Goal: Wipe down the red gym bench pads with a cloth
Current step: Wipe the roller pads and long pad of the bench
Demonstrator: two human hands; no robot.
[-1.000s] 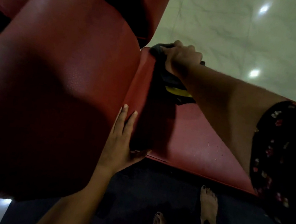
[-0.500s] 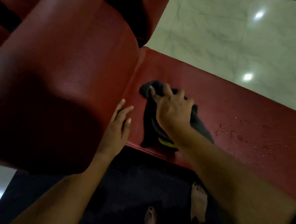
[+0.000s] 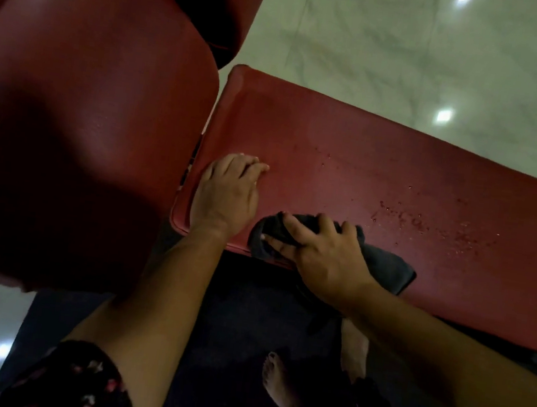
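A long flat red bench pad (image 3: 384, 170) runs from the centre to the right. A raised red back pad (image 3: 84, 111) fills the left. My right hand (image 3: 325, 255) presses a dark grey cloth (image 3: 385, 263) onto the flat pad's near edge, fingers curled over the bunched cloth. My left hand (image 3: 227, 194) rests flat on the pad's near left corner, fingers straight, just left of the cloth. Water droplets (image 3: 428, 224) speckle the pad to the right of the cloth.
More red padding (image 3: 239, 1) stands at the top behind the back pad. A pale marble floor (image 3: 433, 54) lies beyond the bench. My bare feet (image 3: 280, 386) stand on a dark mat (image 3: 236, 335) below the bench's near edge.
My right hand dragged the cloth from the pad's far edge to its near edge. My left hand moved off the side of the back pad and onto the flat pad's corner.
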